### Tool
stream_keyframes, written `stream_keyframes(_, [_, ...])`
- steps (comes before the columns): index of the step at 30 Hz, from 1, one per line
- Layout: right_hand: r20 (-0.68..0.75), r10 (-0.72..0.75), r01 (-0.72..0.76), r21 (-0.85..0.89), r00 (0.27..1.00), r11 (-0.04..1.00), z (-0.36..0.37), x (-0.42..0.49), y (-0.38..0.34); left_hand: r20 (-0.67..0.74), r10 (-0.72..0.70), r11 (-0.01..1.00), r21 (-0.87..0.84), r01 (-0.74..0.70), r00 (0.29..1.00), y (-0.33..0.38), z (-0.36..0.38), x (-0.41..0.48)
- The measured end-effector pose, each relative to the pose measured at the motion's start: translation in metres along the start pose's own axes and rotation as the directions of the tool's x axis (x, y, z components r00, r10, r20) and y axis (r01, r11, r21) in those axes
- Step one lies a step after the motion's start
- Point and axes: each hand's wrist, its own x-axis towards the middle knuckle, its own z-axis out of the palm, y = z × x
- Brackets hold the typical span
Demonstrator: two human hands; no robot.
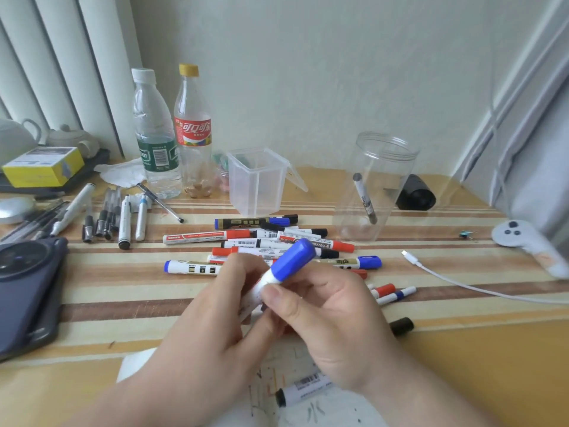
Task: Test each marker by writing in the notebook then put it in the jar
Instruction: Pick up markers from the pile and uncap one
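In the head view, both hands met around a blue-capped marker (288,264) in front of the jar (388,147) and to its left. The left hand (221,318) had its fingers (246,269) curled round the white barrel. The right hand (332,322) pinched the barrel just below the cap, thumb on top. The cap was on and pointed up toward the jar. The clear jar stood upright on the tabletop (462,349) with one dark marker (365,198) leaning inside it. A pile of markers (271,241) lay just left of the jar's base, between it and the hands. The scribbled notebook (320,409) lay nearer than the jar, under the hands, with another marker (308,387) on it.
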Motion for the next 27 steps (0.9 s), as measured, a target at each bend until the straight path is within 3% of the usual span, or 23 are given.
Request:
stream_keyframes(5, [-0.089,-0.052,0.042,-0.11,0.995,0.993,-0.003,0.002,-0.004,-0.028,-0.058,0.997,-0.045,0.056,0.998,-0.009,0.006,-0.002])
stream_keyframes(10, [-0.246,-0.151,0.071,-0.309,0.957,0.948,-0.029,0.017,-0.048,-0.044,-0.029,0.999,0.035,0.03,0.999,-0.008,0.007,-0.002])
stream_keyframes(15, [-0.44,-0.363,0.052,-0.575,0.821,0.816,-0.082,0.069,-0.13,-0.037,0.072,0.979,0.192,-0.064,0.997,-0.015,0.006,0.001])
stream_keyframes(20, [-0.554,-0.371,-0.131,-0.667,0.745,0.733,-0.135,0.129,-0.165,0.029,0.121,0.963,0.237,-0.125,0.992,-0.015,0.005,0.006])
stream_keyframes(27, [-0.592,-0.164,-0.46,-0.745,0.789,0.483,-0.149,0.139,-0.126,0.055,0.188,0.953,0.232,-0.196,0.981,-0.015,0.005,0.007])
